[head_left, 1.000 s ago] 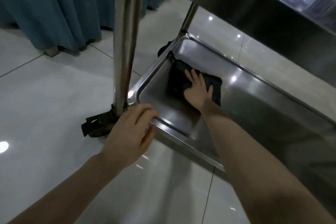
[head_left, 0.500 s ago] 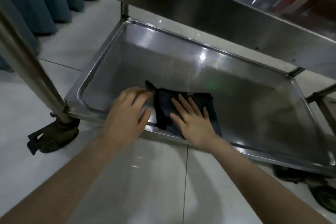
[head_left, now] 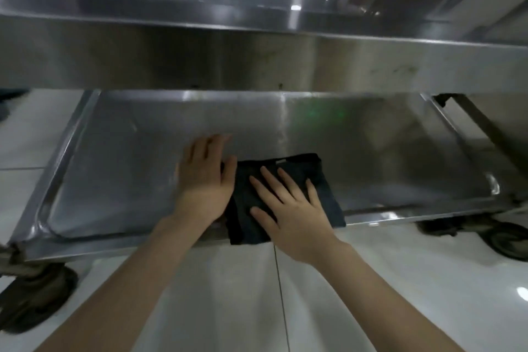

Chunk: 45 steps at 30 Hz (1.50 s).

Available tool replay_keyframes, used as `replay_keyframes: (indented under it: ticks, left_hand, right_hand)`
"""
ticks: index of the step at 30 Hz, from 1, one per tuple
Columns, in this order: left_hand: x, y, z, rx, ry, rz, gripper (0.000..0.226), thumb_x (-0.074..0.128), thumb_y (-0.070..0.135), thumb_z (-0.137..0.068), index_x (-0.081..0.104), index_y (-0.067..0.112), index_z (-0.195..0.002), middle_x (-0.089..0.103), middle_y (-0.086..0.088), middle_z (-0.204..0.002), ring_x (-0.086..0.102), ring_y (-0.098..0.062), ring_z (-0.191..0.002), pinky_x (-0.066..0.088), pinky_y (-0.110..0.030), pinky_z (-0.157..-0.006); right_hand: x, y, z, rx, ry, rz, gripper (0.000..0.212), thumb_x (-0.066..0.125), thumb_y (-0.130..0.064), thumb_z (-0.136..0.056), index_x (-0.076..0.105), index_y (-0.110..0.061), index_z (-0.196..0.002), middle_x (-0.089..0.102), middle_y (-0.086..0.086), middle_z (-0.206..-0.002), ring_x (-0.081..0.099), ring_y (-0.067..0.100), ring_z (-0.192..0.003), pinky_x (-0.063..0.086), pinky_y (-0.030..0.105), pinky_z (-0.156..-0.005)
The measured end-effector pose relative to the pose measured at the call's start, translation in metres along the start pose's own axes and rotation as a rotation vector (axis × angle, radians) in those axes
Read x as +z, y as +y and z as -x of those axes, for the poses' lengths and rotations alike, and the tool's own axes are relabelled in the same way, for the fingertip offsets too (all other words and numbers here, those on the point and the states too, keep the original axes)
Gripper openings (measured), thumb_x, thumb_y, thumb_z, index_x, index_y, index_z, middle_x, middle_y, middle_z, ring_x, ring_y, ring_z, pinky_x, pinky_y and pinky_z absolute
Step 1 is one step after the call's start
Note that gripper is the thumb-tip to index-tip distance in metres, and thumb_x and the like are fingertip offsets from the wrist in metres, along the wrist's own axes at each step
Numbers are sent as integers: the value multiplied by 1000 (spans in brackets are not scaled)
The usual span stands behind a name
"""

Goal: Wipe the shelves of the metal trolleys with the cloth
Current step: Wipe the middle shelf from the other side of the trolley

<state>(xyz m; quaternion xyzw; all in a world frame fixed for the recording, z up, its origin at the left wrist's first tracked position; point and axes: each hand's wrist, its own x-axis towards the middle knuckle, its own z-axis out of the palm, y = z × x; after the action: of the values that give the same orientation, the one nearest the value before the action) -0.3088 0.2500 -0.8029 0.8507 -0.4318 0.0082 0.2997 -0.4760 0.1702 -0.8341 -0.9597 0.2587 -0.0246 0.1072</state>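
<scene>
Down on the bottom shelf (head_left: 385, 157), close to its near rim, the right hand (head_left: 291, 208) lies flat on the dark cloth (head_left: 325, 197). The fingers are spread and straight, so no closed grip, just a palm pressing down. The cloth's near edge hangs over the rim. Just to its left, the left hand (head_left: 204, 180) is flat on bare metal, grip open too, thumb against the cloth's edge. The upper shelf (head_left: 257, 57) looms above, and a caster (head_left: 34, 294) sits near left on the pale tiled floor (head_left: 228, 308).

Dark folded cloth (head_left: 297, 180) lies flat on trolley's steel bottom shelf (head_left: 128, 157)
</scene>
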Motion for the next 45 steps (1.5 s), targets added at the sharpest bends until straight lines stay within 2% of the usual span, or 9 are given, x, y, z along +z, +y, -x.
replay_keyframes:
  ticks: [3,9,17,22,29,33,37,41,45]
  left_hand:
    - [18,14,-12,117,-120,-39,37,46,25,-97,51,17,-133,46,-5,-140,36,-27,-134,27,-42,-113]
    - [43,25,-23,220,-196,-60,29,51,21,-95,64,12,-119,57,-11,-129,47,-32,-122,34,-43,-106]
    - [29,11,-16,216,-235,12,28,56,29,-88,63,14,-111,54,-10,-115,50,-32,-110,44,-46,-93]
    - [11,5,4,252,-203,-50,45,57,31,-88,61,5,-125,51,-23,-132,47,-41,-125,45,-50,-100]
    - [-11,9,15,160,-284,-232,59,42,52,-92,44,23,-143,31,-5,-154,26,-25,-141,28,-36,-112]
    - [-18,25,26,149,-333,-356,56,46,48,-95,40,23,-145,31,-6,-154,31,-27,-138,32,-35,-109]
    - [-14,62,30,103,-378,-365,51,43,43,-97,39,25,-145,32,-4,-153,35,-28,-135,39,-39,-106]
    - [3,97,39,-9,-369,-347,48,41,37,-99,38,24,-146,32,-1,-154,36,-26,-135,35,-38,-108]
    - [24,110,48,-50,-252,-260,48,43,37,-94,51,16,-137,52,-7,-139,49,-32,-123,38,-37,-104]
  right_hand:
    - [-7,13,-27,94,-42,-7,59,12,-62,-96,10,-45,-152,4,-19,-162,0,11,-150,-3,55,-117]
    - [-40,62,-95,363,-204,-73,58,17,-58,-101,-2,-42,-154,-13,-17,-161,-14,13,-149,-10,56,-117]
    - [-25,34,31,95,-147,41,57,13,-63,-96,-2,-50,-150,-6,-23,-161,-9,5,-147,-5,47,-117]
    - [-25,40,-20,60,-135,42,64,21,-70,-93,10,-47,-151,-2,-21,-161,-5,10,-149,-4,60,-116]
    - [-30,96,-119,80,-140,26,64,19,-70,-94,2,-48,-152,-9,-21,-161,-12,11,-149,-12,61,-114]
    - [-31,114,-87,-148,-279,48,67,7,-77,-86,-13,-55,-146,-25,-29,-153,-21,8,-146,-18,57,-113]
    - [-36,142,12,-361,-216,77,62,-5,-76,-86,-18,-56,-144,-24,-29,-154,-20,6,-146,-14,55,-113]
    - [-43,162,56,-304,-205,44,62,-15,-75,-84,-14,-58,-143,-22,-32,-153,-23,-1,-143,-12,52,-115]
    - [-39,161,-15,-137,-126,35,59,17,-63,-95,0,-52,-150,-11,-25,-159,-13,8,-148,-8,60,-116]
